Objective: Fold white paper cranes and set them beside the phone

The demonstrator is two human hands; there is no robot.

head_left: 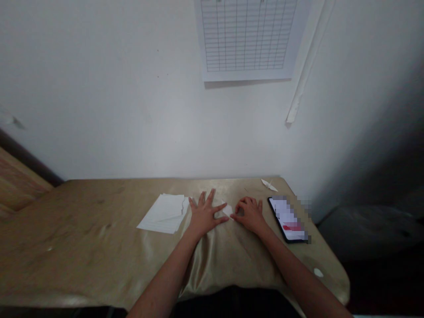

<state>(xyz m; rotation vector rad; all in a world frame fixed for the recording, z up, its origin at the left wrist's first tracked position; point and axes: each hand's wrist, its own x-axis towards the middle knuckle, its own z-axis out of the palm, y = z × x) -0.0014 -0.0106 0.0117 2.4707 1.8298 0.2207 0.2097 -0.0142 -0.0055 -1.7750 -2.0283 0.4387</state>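
White paper, a small folded piece [228, 208], lies on the tabletop [99, 247] right btw the two hands. The left hand [205, 215] lies flat, grip wide apart, fingers spread, thumb side touching the piece. The right hand [251, 213] is curled, fingertips [233, 216] at the piece's edge. Can't tell if that grip pinches it or just rests there. The tabletop is shiny tan & a bit wrinkly. A paper stack [164, 213] sits just left of the left hand. A phone [287, 219], screen lit, lies just right of the right hand. A tiny folded paper shape [269, 184] sits near the far edge. The piece is prob v. light, thin & bendy. It would tear easy & may slide on the slick top. Best held at a corner or edge w/ thumb & one finger, softly.
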